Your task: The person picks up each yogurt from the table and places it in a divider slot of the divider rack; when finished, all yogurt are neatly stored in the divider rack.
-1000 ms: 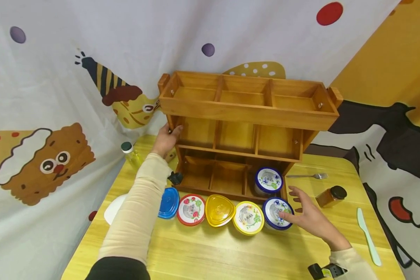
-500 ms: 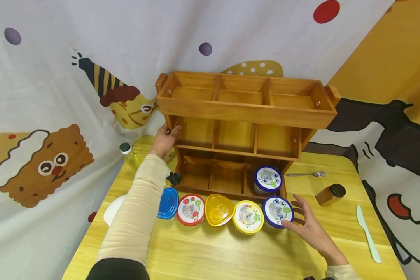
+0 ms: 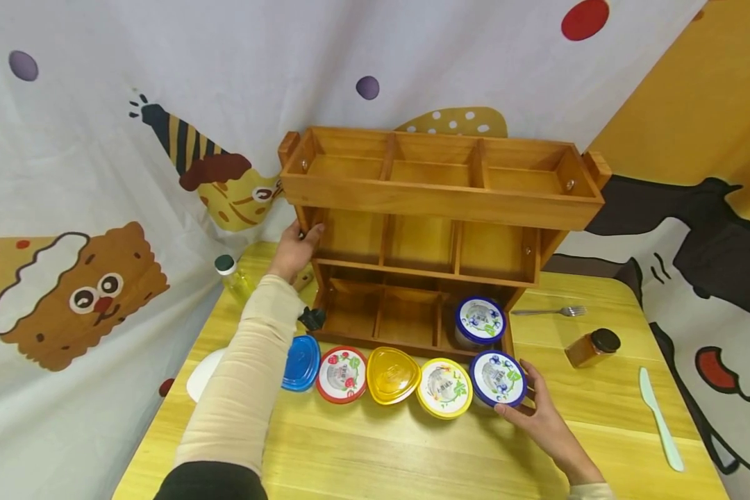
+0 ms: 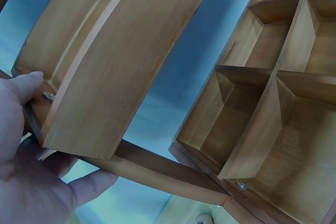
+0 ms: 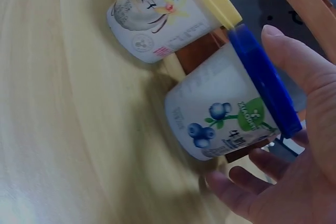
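My left hand (image 3: pixel 292 251) grips the left side of a wooden tiered shelf (image 3: pixel 437 203) at its middle tier. In the left wrist view the thumb of that hand (image 4: pixel 31 187) rests on the frame's inner side, with fingers around the outside. My right hand (image 3: pixel 553 427) is at the front-right blue-lidded tub (image 3: pixel 498 379), thumb by the near edge of its lid, fingers curved round the right side. The right wrist view shows this white tub (image 5: pixel 220 111) standing beside a yellow-lidded one, within the fingers of the hand (image 5: pixel 312 174).
Left of that tub stand yellow (image 3: pixel 444 389), red (image 3: pixel 341 375) and blue (image 3: pixel 301 363) lidded tubs and a yellow triangular one (image 3: pixel 392 376). Another blue-lidded tub (image 3: pixel 480 321) sits in the lower right compartment. A fork (image 3: pixel 553 312), jar (image 3: pixel 594 347), knife (image 3: pixel 660 420) and bottle (image 3: pixel 235 278) lie around.
My right hand has moved in from the right and lower right, and its fingers have come closer round the blue-lidded tub. My left hand stays on the shelf.
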A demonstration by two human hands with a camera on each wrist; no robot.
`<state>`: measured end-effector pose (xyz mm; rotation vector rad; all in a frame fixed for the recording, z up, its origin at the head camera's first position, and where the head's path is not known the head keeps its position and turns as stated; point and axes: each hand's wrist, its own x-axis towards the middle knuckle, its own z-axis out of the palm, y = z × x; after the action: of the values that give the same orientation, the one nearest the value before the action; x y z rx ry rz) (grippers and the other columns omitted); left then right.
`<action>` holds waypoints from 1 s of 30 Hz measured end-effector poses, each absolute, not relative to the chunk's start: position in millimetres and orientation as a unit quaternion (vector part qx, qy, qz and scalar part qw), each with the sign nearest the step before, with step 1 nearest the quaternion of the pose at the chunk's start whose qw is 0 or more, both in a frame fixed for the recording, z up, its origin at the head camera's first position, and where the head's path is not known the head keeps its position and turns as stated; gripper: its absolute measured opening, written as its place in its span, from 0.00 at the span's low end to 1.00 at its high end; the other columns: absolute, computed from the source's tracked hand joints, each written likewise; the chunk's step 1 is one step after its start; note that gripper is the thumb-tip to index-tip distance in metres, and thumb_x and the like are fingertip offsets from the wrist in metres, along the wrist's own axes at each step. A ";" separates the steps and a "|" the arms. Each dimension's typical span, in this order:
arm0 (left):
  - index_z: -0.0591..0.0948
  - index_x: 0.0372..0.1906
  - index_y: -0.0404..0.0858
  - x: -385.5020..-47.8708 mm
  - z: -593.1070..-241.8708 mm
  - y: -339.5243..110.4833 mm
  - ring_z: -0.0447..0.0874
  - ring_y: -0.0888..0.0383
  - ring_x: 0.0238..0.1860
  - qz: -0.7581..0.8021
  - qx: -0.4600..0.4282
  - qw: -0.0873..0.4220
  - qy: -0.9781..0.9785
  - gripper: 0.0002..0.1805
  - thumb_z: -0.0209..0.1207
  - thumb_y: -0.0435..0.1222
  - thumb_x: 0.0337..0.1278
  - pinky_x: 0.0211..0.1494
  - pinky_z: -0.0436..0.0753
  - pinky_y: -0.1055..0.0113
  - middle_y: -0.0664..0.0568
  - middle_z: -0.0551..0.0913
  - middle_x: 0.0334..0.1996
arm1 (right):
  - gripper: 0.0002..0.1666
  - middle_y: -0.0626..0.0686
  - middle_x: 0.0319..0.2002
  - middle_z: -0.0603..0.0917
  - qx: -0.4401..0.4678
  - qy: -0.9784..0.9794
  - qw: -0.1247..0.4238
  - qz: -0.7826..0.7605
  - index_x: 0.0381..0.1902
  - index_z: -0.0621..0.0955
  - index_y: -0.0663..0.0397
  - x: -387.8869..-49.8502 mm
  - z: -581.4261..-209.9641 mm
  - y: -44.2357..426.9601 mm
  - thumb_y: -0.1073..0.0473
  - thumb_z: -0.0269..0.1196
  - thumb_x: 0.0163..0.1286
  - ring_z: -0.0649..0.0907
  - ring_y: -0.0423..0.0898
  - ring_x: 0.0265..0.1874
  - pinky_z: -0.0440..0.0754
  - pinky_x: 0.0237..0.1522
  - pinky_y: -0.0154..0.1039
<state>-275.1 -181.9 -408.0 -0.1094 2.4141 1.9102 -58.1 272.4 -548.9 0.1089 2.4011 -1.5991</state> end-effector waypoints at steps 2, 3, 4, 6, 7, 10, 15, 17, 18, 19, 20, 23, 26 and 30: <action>0.62 0.75 0.44 -275.1 -408.2 -181.6 0.67 0.49 0.68 0.622 -0.036 0.030 0.781 0.29 0.50 0.47 0.74 0.71 0.67 0.52 0.43 0.69 0.69 | 0.61 0.70 0.73 0.49 0.041 0.816 0.129 -0.562 0.79 0.40 0.52 -58.0 -552.0 271.2 0.57 0.69 0.65 0.60 0.68 0.69 0.77 0.50 0.26; 0.62 0.75 0.44 -275.0 -408.3 -181.6 0.67 0.49 0.67 0.623 -0.036 0.029 0.781 0.30 0.50 0.47 0.74 0.70 0.67 0.52 0.43 0.69 0.68 | 0.61 0.70 0.73 0.49 0.042 0.813 0.130 -0.566 0.79 0.39 0.51 -58.2 -553.2 270.5 0.57 0.69 0.65 0.59 0.68 0.69 0.76 0.49 0.25; 0.62 0.75 0.44 -274.9 -408.3 -181.4 0.67 0.49 0.67 0.623 -0.035 0.029 0.781 0.30 0.50 0.47 0.74 0.70 0.68 0.52 0.43 0.69 0.68 | 0.61 0.69 0.73 0.49 0.044 0.811 0.129 -0.568 0.79 0.40 0.51 -58.2 -554.0 269.7 0.57 0.69 0.65 0.60 0.67 0.69 0.76 0.49 0.24; 0.62 0.75 0.44 -274.7 -408.4 -181.4 0.67 0.49 0.66 0.624 -0.034 0.030 0.780 0.30 0.50 0.47 0.74 0.69 0.68 0.52 0.42 0.69 0.68 | 0.61 0.70 0.73 0.50 0.048 0.810 0.128 -0.571 0.79 0.39 0.51 -58.2 -555.2 268.2 0.57 0.70 0.64 0.62 0.67 0.68 0.76 0.49 0.24; 0.62 0.75 0.44 -274.5 -408.4 -181.4 0.68 0.49 0.66 0.625 -0.034 0.030 0.779 0.30 0.50 0.47 0.75 0.69 0.68 0.53 0.42 0.69 0.68 | 0.62 0.70 0.73 0.50 0.050 0.810 0.129 -0.571 0.79 0.39 0.50 -58.3 -555.6 267.6 0.57 0.70 0.64 0.63 0.67 0.67 0.76 0.48 0.25; 0.62 0.75 0.44 -274.0 -408.3 -181.2 0.68 0.49 0.65 0.625 -0.037 0.032 0.779 0.29 0.50 0.47 0.75 0.67 0.69 0.53 0.42 0.70 0.67 | 0.63 0.70 0.72 0.52 0.056 0.814 0.126 -0.564 0.79 0.38 0.50 -58.9 -555.8 265.5 0.56 0.70 0.64 0.66 0.67 0.65 0.76 0.49 0.25; 0.63 0.74 0.43 -273.6 -408.3 -180.7 0.68 0.50 0.63 0.625 -0.041 0.032 0.779 0.29 0.49 0.47 0.75 0.66 0.69 0.54 0.42 0.70 0.66 | 0.65 0.70 0.71 0.56 0.052 0.821 0.116 -0.557 0.79 0.37 0.51 -60.9 -556.1 262.1 0.57 0.71 0.62 0.68 0.65 0.64 0.74 0.50 0.24; 0.63 0.74 0.43 -273.7 -408.5 -180.3 0.69 0.49 0.64 0.627 -0.041 0.032 0.777 0.29 0.50 0.46 0.75 0.66 0.70 0.53 0.42 0.70 0.66 | 0.66 0.70 0.71 0.56 0.050 0.820 0.108 -0.560 0.79 0.37 0.50 -61.4 -556.0 260.7 0.59 0.72 0.61 0.68 0.64 0.64 0.73 0.51 0.24; 0.63 0.74 0.43 -273.8 -408.6 -180.1 0.69 0.49 0.64 0.628 -0.040 0.031 0.776 0.29 0.50 0.46 0.75 0.66 0.70 0.53 0.42 0.70 0.66 | 0.66 0.70 0.71 0.56 0.049 0.821 0.103 -0.560 0.79 0.37 0.49 -61.7 -555.9 260.1 0.59 0.72 0.61 0.68 0.64 0.64 0.73 0.51 0.23; 0.63 0.74 0.43 -273.9 -408.8 -179.9 0.69 0.49 0.64 0.629 -0.040 0.030 0.776 0.29 0.50 0.46 0.75 0.66 0.70 0.53 0.42 0.70 0.66 | 0.66 0.70 0.71 0.56 0.048 0.822 0.100 -0.559 0.79 0.37 0.49 -61.7 -555.9 259.5 0.60 0.72 0.61 0.68 0.64 0.64 0.73 0.51 0.23; 0.63 0.74 0.43 -273.8 -408.9 -179.8 0.69 0.49 0.64 0.629 -0.040 0.030 0.776 0.29 0.50 0.46 0.75 0.66 0.70 0.53 0.42 0.70 0.66 | 0.66 0.70 0.71 0.56 0.048 0.824 0.096 -0.557 0.79 0.37 0.49 -61.7 -555.9 259.0 0.59 0.72 0.61 0.68 0.63 0.64 0.73 0.51 0.23; 0.63 0.74 0.43 -273.8 -409.5 -179.7 0.69 0.49 0.63 0.629 -0.040 0.029 0.776 0.28 0.50 0.47 0.75 0.65 0.70 0.53 0.42 0.71 0.65 | 0.64 0.68 0.70 0.58 0.051 0.826 0.094 -0.553 0.78 0.39 0.49 -61.4 -555.5 257.9 0.59 0.72 0.62 0.68 0.61 0.64 0.73 0.51 0.23; 0.63 0.74 0.43 -274.0 -409.9 -179.8 0.69 0.50 0.62 0.627 -0.039 0.029 0.778 0.28 0.50 0.47 0.75 0.64 0.70 0.54 0.42 0.71 0.65 | 0.62 0.67 0.69 0.60 0.057 0.827 0.101 -0.550 0.78 0.42 0.49 -61.3 -555.5 257.9 0.57 0.71 0.62 0.69 0.60 0.64 0.74 0.50 0.25; 0.63 0.74 0.44 -274.3 -409.4 -180.3 0.69 0.49 0.62 0.627 -0.040 0.034 0.777 0.29 0.50 0.48 0.74 0.64 0.70 0.55 0.42 0.70 0.65 | 0.62 0.66 0.69 0.62 0.069 0.829 0.112 -0.544 0.79 0.42 0.46 -61.4 -555.8 258.9 0.56 0.72 0.62 0.69 0.61 0.64 0.74 0.49 0.27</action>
<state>-274.3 -180.3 -409.4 -0.1225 2.3910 1.9284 -61.4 258.9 -555.8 0.2030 2.4326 -1.5961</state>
